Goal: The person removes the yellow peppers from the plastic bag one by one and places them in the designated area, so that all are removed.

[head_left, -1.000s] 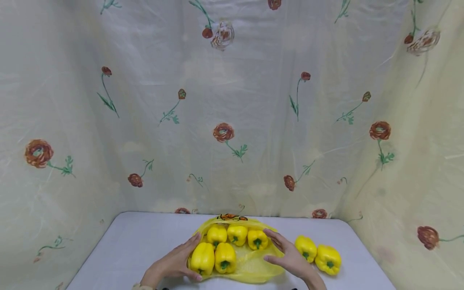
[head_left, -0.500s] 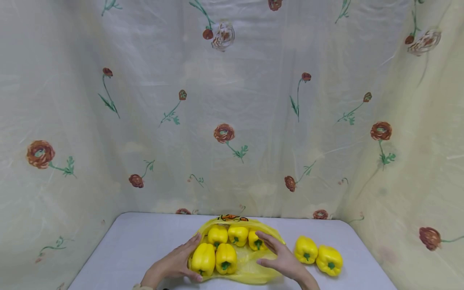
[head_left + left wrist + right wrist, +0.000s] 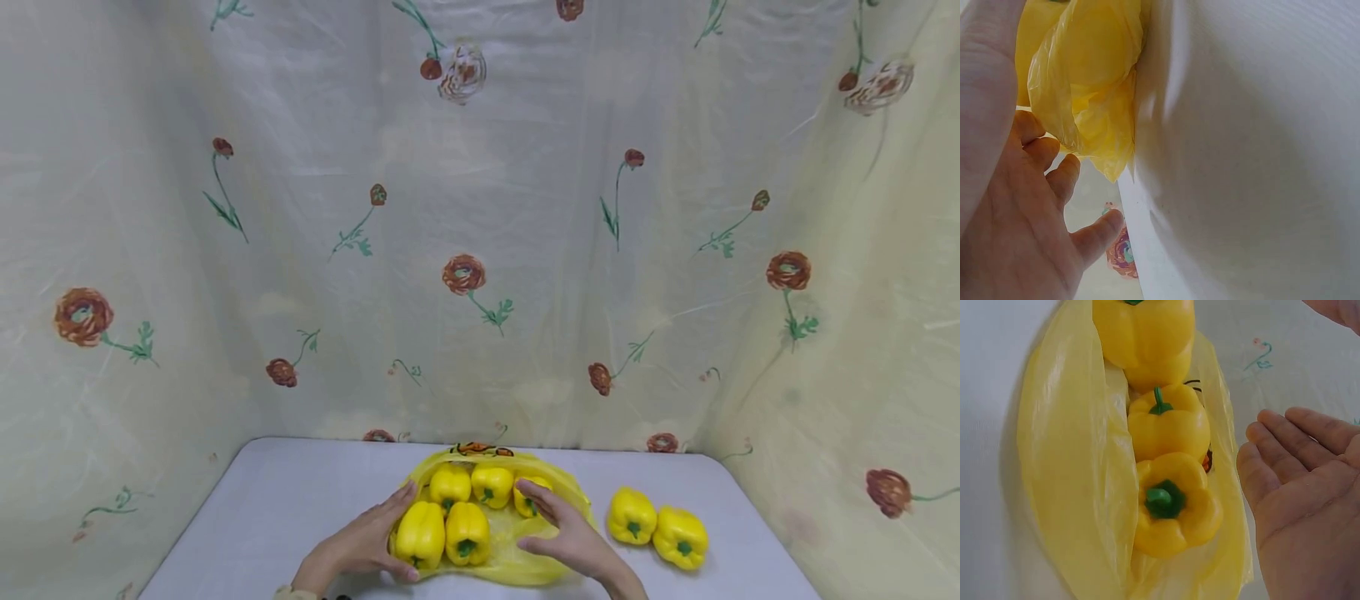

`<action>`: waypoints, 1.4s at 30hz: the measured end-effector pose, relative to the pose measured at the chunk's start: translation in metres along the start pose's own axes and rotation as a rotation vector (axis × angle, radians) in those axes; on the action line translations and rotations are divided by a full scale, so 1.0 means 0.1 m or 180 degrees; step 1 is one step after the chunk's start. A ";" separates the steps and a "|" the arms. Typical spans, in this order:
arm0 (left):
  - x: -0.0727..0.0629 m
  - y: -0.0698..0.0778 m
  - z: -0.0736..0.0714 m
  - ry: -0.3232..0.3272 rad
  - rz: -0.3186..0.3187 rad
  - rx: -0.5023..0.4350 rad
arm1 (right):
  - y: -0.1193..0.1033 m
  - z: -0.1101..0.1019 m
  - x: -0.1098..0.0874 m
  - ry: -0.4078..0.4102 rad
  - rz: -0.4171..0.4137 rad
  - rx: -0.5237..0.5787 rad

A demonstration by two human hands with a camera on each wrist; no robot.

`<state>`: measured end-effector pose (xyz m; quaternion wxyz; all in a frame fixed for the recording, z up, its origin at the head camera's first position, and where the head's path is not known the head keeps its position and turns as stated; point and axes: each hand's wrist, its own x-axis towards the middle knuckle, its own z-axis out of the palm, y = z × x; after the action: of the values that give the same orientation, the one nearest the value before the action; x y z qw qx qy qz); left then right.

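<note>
A yellow plastic bag (image 3: 525,568) lies with its mouth spread on the table, several yellow bell peppers (image 3: 467,535) inside it. At the bag's left side is my left hand (image 3: 363,537), fingers spread beside the nearest pepper; in the left wrist view the bag's crumpled edge (image 3: 1104,112) hangs by its fingertips. My right hand (image 3: 566,537) hovers above the bag's right part, thumb and fingers apart, holding nothing. It partly covers the rightmost pepper (image 3: 525,507) in the bag. The right wrist view shows its palm beside a pepper with a green stem (image 3: 1179,528).
Two more yellow bell peppers, one (image 3: 632,517) touching the other (image 3: 681,537), sit on the white table (image 3: 300,483) to the right of the bag. A flower-patterned curtain (image 3: 525,350) encloses the table at the back and both sides.
My right hand has moved left over the bag, away from the two peppers on the table, and now covers part of the rightmost bagged pepper. The left hand stays in place.
</note>
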<state>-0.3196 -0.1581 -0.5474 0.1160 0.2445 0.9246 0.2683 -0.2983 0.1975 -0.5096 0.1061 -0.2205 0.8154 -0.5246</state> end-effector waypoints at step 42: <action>0.00 -0.01 0.00 0.0008 0.0060 0.0012 | 0.11 0.50 0.45 -0.0429 -0.0021 0.0195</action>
<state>-0.3202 -0.1585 -0.5481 0.1118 0.2531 0.9228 0.2680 -0.3205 0.1395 -0.5384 0.1657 -0.2547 0.7892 -0.5337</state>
